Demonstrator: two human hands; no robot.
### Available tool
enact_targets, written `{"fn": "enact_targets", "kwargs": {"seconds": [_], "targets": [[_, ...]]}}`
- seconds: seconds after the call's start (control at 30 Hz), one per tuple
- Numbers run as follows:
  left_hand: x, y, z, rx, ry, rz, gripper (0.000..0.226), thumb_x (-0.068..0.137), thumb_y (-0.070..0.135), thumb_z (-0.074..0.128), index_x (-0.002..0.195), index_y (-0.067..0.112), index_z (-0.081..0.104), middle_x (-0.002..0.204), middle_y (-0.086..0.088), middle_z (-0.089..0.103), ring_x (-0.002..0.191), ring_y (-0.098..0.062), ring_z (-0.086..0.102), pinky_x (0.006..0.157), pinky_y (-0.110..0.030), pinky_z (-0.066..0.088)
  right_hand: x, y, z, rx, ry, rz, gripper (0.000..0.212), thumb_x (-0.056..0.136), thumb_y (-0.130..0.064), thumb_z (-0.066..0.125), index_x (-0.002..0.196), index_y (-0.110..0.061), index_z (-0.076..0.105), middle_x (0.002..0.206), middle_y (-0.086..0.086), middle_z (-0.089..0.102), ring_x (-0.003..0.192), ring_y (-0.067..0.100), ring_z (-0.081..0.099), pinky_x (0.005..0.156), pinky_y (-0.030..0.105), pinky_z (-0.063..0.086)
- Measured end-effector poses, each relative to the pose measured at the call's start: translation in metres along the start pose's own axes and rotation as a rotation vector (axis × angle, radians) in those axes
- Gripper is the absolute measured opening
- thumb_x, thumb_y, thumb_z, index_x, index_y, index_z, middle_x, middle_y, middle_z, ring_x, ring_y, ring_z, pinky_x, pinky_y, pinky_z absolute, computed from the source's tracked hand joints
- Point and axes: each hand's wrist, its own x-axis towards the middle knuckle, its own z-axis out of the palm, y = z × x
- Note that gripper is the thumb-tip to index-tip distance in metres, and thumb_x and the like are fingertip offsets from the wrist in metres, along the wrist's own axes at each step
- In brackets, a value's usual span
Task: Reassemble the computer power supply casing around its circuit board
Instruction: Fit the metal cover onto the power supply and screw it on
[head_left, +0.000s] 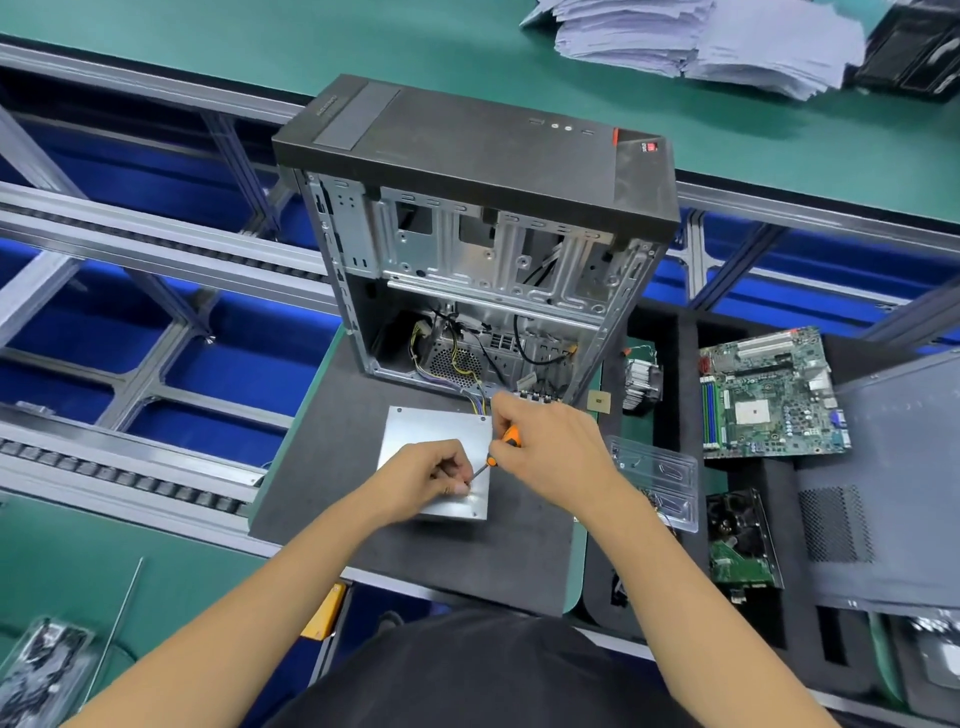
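Bright, even overhead light; soft faint shadows. Mild sheen on metal. Wide-angle bending at edges; lower corners blurred, centre sharp.

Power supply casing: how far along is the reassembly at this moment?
Done: the silver casing looks closed, no circuit board showing, cables running out toward the tower case. In hand: the right hand holds the orange screwdriver, tip at the lid by the left hand, whose fingertips pinch there, probably steadying a screw. Left: likely the other screws; their state is too small to tell.
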Motion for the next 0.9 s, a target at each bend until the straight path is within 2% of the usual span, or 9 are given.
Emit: {"fn": "enact_targets", "kwargs": {"seconds": [0.2,0.33,0.4,0.47,0.57,0.67,0.8,0.9], "targets": [[-0.001,0.004,0.007,0.089,-0.029,0.006,0.019,0.086,0.003,0.075,0.084,0.02,0.068,0.088,0.005,0.074,0.084,-0.01,0.068,0.083,-0.025,0.054,-0.003,-0.003,0.0,-0.024,0.0,-0.038,0.013,0.077,-0.037,0.052,0.083,-0.031,0.042,0.067,-0.007,0.058,0.066,0.023,0.051,0.056,0.032,0.03],[-0.002,0.008,0.015,0.195,-0.054,0.029,0.028,0.084,0.007,0.077,0.08,0.029,0.061,0.088,0.005,0.068,0.085,-0.014,0.061,0.081,-0.028,0.048,-0.005,-0.004,0.002,-0.036,-0.017,-0.069,0.013,0.077,-0.036,0.054,0.08,-0.031,0.041,0.057,-0.011,0.046,0.063,0.022,0.048,0.053,0.032,0.028],[-0.002,0.008,0.02,0.303,-0.012,0.035,0.023,0.083,0.015,0.081,0.081,0.03,0.064,0.09,0.007,0.066,0.092,-0.016,0.053,0.083,-0.031,0.043,-0.004,-0.003,0.003,-0.044,-0.025,-0.079,0.013,0.077,-0.036,0.053,0.08,-0.03,0.042,0.058,-0.01,0.048,0.063,0.022,0.049,0.053,0.031,0.029],[-0.001,0.009,0.025,0.432,0.036,0.033,0.017,0.083,0.026,0.082,0.082,0.034,0.067,0.093,0.007,0.065,0.094,-0.018,0.044,0.078,-0.032,0.033,-0.004,-0.002,0.004,-0.051,-0.029,-0.089,0.012,0.076,-0.036,0.052,0.08,-0.03,0.042,0.058,-0.009,0.049,0.063,0.021,0.049,0.052,0.029,0.026],[0.001,0.006,0.031,0.52,0.037,0.026,0.024,0.082,0.035,0.081,0.075,0.04,0.059,0.09,0.01,0.062,0.091,-0.017,0.039,0.071,-0.032,0.024,-0.004,-0.003,0.006,-0.079,-0.047,-0.117,0.012,0.076,-0.035,0.05,0.08,-0.028,0.041,0.055,-0.007,0.047,0.06,0.022,0.048,0.05,0.028,0.023],[0.002,0.002,0.035,0.563,0.047,0.026,0.028,0.08,0.036,0.082,0.073,0.04,0.055,0.084,0.015,0.055,0.089,-0.015,0.036,0.07,-0.032,0.022,-0.004,-0.004,0.01,-0.122,-0.065,-0.147,0.013,0.078,-0.033,0.051,0.081,-0.027,0.04,0.054,-0.006,0.044,0.06,0.024,0.048,0.052,0.031,0.025],[-0.001,-0.004,0.037,0.541,0.078,0.047,0.03,0.08,0.037,0.082,0.072,0.042,0.054,0.084,0.015,0.059,0.089,-0.013,0.035,0.071,-0.032,0.023,-0.003,-0.005,0.012,-0.159,-0.066,-0.178,0.013,0.079,-0.032,0.051,0.081,-0.028,0.039,0.052,-0.006,0.039,0.058,0.025,0.046,0.05,0.031,0.022],[-0.005,-0.007,0.037,0.509,0.107,0.09,0.019,0.081,0.039,0.081,0.078,0.039,0.062,0.087,0.013,0.061,0.091,-0.013,0.036,0.072,-0.032,0.022,-0.001,-0.005,0.011,-0.167,-0.061,-0.199,0.013,0.078,-0.032,0.052,0.08,-0.027,0.04,0.051,-0.007,0.039,0.056,0.024,0.045,0.048,0.029,0.018]]}}
